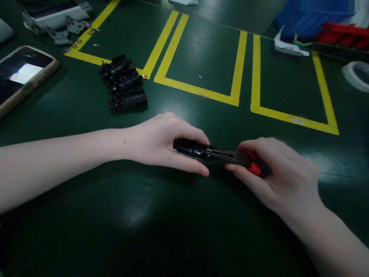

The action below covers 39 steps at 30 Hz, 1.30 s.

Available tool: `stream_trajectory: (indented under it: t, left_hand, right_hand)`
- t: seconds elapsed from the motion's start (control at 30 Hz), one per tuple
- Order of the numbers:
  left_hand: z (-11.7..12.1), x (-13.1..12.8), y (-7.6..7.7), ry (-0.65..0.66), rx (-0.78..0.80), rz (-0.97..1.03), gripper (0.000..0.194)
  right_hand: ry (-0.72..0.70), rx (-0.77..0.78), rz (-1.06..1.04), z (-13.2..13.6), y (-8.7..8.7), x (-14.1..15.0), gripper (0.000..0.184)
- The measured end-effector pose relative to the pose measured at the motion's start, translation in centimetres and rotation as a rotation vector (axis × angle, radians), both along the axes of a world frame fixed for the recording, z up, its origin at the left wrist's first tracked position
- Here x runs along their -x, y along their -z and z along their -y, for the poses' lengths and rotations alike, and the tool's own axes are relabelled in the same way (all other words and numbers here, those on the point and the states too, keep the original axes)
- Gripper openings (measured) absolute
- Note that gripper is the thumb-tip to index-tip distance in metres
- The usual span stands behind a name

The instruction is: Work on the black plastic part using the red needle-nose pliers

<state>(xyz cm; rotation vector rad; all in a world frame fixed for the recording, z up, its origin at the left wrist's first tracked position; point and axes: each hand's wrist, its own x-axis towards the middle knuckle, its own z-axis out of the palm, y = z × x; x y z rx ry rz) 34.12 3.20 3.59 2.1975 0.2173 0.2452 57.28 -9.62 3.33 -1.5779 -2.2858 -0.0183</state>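
My left hand (164, 142) is closed around a black tubular plastic part (190, 148), which lies level just above or on the green tabletop. Its thumb and forefinger run along the two sides of the part. My right hand (279, 169) grips red-and-black handled pliers (252, 161). The narrow metal jaws of the pliers point left and meet the right end of the black part; whether they pinch anything there is too small to tell. Beyond my left hand lie three similar black parts (128, 99) in a loose group.
A phone (29, 77) lies at the left, near metal brackets (59, 36) and small rings (96, 45). Yellow tape outlines (198, 91) mark the green table. A blue bin (311, 19), a red bin (343, 34) and a tape roll (356, 75) stand at the right.
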Motion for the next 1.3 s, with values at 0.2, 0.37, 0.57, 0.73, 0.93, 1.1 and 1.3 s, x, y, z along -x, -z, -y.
stream_trajectory:
  t: [0.2, 0.37, 0.57, 0.73, 0.93, 1.1, 1.3]
  left_hand:
    - [0.0, 0.0, 0.0, -0.004, -0.07, 0.016, 0.034]
    - [0.2, 0.2, 0.2, -0.036, -0.182, 0.01, 0.036]
    - [-0.5, 0.6, 0.3, 0.075, -0.211, -0.045, 0.037]
    - [-0.6, 1.0, 0.5, 0.119, -0.318, -0.036, 0.04]
    - [-0.4, 1.3, 0.6, 0.128, -0.366, -0.018, 0.042]
    - [0.0, 1.2, 0.2, 0.151, -0.402, -0.032, 0.041]
    - [0.4, 1.1, -0.7, 0.152, -0.391, -0.092, 0.042]
  right_hand:
    - [-0.006, 0.008, 0.005, -0.2, 0.0, 0.1, 0.031]
    - [0.001, 0.016, -0.01, -0.1, 0.0, 0.1, 0.03]
    - [-0.005, 0.062, 0.008, -0.1, 0.1, 0.1, 0.034]
    - [-0.042, 0.014, 0.031, -0.5, 0.7, 0.1, 0.035]
    - [-0.018, 0.038, -0.123, -1.8, 1.1, 0.1, 0.036]
    - [0.079, -0.008, -0.143, -2.4, 1.0, 0.0, 0.032]
    - [0.242, -0.07, -0.168, -2.4, 0.8, 0.1, 0.032]
